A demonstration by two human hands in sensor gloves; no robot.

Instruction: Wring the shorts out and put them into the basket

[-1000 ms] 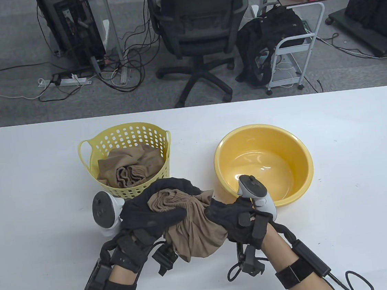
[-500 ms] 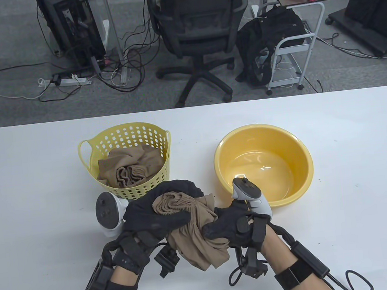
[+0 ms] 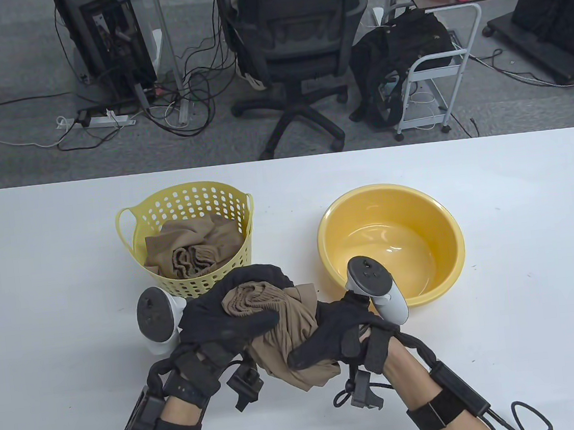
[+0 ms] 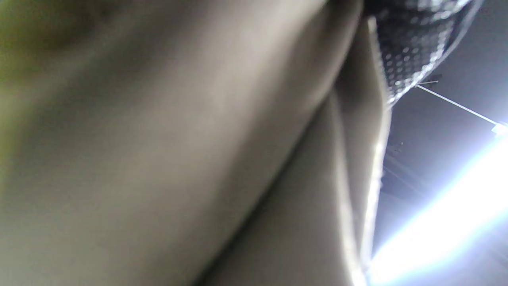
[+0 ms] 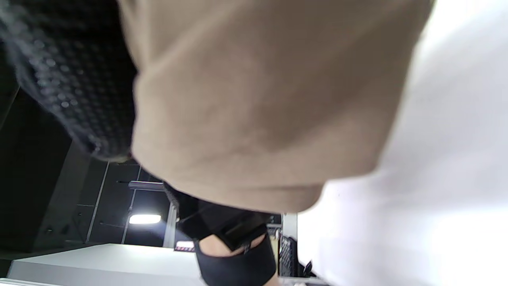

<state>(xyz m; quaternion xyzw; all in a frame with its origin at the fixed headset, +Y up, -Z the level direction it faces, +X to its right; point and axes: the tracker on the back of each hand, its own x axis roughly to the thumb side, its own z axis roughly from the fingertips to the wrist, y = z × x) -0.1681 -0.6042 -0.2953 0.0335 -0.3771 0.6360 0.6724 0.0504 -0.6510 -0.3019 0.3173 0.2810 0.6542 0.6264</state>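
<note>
A bunched pair of tan shorts is held just above the table between both gloved hands, in front of the yellow basket. My left hand curls over the upper part with its waistband. My right hand grips the lower part from the right. Tan cloth fills the left wrist view. The right wrist view shows the shorts close up beside a gloved finger. Another tan garment lies inside the basket.
An orange basin stands to the right of the basket, just beyond my right hand. Behind the white table are an office chair, cables and a small white cart.
My right hand has turned and slid lower along the shorts, twisting them; the hanging bundle has drawn tighter and shorter. My left hand has stayed nearly in place.
</note>
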